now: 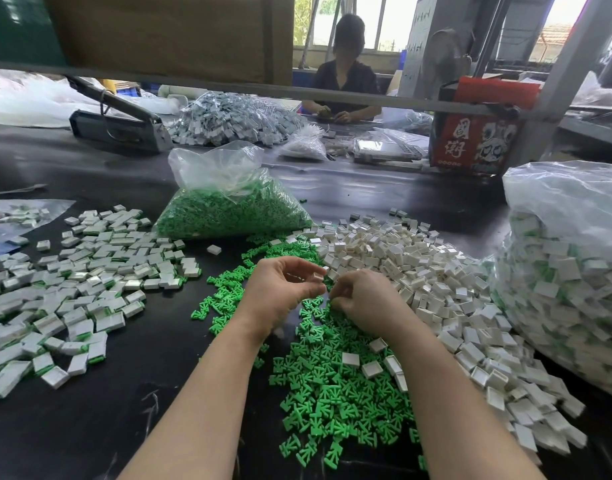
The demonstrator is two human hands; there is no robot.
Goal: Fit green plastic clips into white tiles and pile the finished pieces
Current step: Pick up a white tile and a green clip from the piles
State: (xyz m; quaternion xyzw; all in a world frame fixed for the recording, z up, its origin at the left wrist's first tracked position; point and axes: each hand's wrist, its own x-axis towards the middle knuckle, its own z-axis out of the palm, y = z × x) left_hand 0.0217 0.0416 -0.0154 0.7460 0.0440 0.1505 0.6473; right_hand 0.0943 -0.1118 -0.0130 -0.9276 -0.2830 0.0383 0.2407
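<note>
My left hand pinches a white tile between thumb and fingers, just above the loose green clips. Close to its right, my right hand has its fingers curled down into the green clips and pinches one green clip. A broad heap of empty white tiles lies to the right of both hands. The finished pieces, white tiles with green edges, are spread in a pile at the left.
A clear bag of green clips stands behind the hands. A large clear bag of finished pieces fills the right edge. Across the black table a person sits working, near grey parts, a red box and a metal frame bar.
</note>
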